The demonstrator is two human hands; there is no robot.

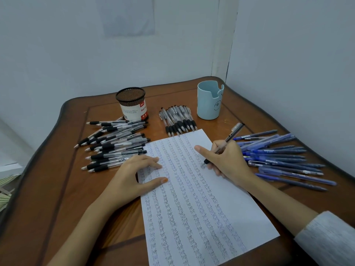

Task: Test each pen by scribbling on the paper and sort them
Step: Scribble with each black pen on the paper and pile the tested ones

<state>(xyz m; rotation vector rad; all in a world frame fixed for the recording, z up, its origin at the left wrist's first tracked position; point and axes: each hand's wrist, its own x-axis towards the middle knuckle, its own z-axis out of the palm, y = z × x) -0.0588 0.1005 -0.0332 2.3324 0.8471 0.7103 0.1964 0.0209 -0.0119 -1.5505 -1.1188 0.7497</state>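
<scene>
Paper [194,217] under pen [230,136] in right hand [228,161]

One paper sheet [192,198], one mesh cup [131,104], one blue cup [208,104]. Three lots of pens: black-grip heap [115,144], black-grip row [177,120], blue heap [278,158]. One grey pen [228,140] besides.

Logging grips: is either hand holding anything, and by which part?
Right hand pinches a pen low on its barrel; left hand only presses the paper.
</scene>
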